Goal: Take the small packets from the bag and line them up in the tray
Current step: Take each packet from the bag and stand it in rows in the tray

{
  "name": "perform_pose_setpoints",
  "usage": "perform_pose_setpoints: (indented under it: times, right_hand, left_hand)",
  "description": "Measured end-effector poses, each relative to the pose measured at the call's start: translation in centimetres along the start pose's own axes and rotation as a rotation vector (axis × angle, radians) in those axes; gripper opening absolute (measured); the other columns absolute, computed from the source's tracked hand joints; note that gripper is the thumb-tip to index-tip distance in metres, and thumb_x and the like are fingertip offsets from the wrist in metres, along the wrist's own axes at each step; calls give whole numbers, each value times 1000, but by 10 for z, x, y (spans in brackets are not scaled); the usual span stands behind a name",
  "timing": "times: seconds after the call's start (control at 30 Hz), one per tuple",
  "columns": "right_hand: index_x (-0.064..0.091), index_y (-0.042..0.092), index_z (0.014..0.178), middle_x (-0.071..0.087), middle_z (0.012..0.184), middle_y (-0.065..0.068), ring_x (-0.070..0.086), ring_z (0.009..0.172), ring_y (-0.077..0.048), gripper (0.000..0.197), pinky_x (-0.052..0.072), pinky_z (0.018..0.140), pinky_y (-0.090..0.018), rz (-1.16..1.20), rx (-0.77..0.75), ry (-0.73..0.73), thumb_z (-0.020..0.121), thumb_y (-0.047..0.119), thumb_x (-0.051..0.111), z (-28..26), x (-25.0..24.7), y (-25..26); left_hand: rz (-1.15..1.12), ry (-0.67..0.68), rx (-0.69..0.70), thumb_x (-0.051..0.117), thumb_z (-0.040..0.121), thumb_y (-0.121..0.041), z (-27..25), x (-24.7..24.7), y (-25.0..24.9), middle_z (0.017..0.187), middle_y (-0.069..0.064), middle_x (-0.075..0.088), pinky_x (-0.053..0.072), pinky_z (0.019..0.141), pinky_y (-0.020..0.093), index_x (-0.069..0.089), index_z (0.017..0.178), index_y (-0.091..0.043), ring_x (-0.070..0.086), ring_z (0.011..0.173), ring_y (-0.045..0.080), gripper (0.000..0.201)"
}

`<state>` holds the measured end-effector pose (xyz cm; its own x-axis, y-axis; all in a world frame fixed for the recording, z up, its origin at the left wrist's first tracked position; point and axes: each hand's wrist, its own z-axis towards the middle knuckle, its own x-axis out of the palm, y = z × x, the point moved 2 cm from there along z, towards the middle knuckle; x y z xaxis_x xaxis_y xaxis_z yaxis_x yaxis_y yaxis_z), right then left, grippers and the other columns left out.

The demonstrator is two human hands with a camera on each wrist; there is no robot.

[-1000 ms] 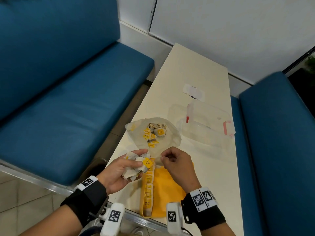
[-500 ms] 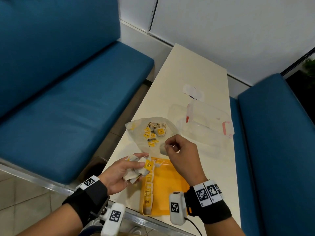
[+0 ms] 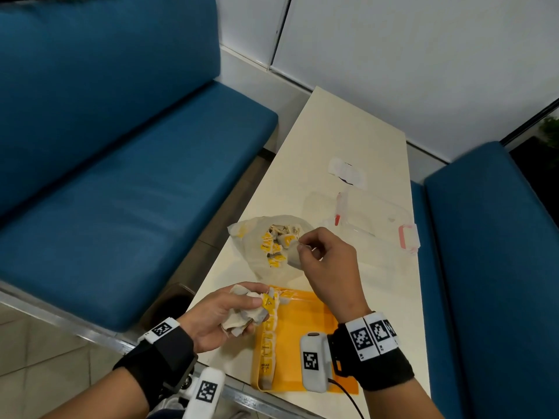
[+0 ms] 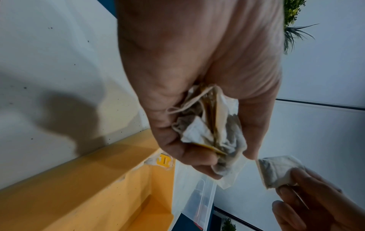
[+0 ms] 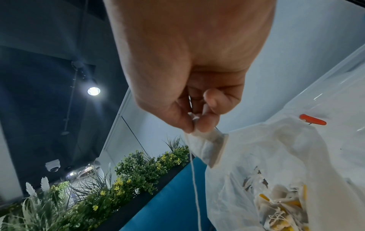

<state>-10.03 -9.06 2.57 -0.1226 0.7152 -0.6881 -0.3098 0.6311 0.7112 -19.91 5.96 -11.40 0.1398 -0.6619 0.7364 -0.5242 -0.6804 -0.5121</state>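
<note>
My left hand (image 3: 239, 309) grips a crumpled bunch of small tea packets (image 3: 245, 313) with yellow tags, just above the left end of the yellow tray (image 3: 302, 334); the same bunch of packets (image 4: 213, 129) fills the left wrist view. Over the near side of the clear plastic bag (image 3: 248, 234), my right hand (image 3: 305, 252) pinches one grey-white packet (image 3: 294, 257) between thumb and forefinger. A thin string hangs from this packet (image 5: 209, 145) in the right wrist view. More packets (image 3: 276, 243) lie inside the bag. A row of packets (image 3: 267, 343) lines the tray's left side.
A clear lidded box (image 3: 372, 225) with red clips stands on the cream table (image 3: 341, 140) right of the bag. A white wrapper (image 3: 346, 173) lies farther back. Blue benches (image 3: 121, 192) flank the table on both sides.
My right hand has lifted away from the left hand's bunch and moved up and right over the bag, carrying one packet by its top. The left hand has stayed put.
</note>
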Motion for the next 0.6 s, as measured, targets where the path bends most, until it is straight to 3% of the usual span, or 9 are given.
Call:
perform_pose_setpoints:
  times: [0.33,0.47,0.6]
  right_hand:
    - [69,23,83,66,74,12,57,69,-5,15,46,60,-12,29,-27,-17,88,9,67,7,-11,11]
    - [68,25,83,66,75,12,57,68,-3,17,46,60,-13,40,-16,9,87,9,67,4,-7,11]
    - [68,27,81,67,75,11,57,68,-3,19,46,60,-12,45,-14,40,88,9,67,3,-5,12]
  left_hand:
    - [66,-83,14,90,64,-14,4,2,-4,107,23,70,52,56,31,74,113,-7,67,89,32,52]
    - [92,-184,101,90,74,-21,8,1,-9,98,19,71,51,55,30,74,102,-6,66,81,27,35]
    - [92,-300,196,84,72,-24,8,-6,-19,90,17,69,48,52,27,70,94,-10,64,77,27,29]
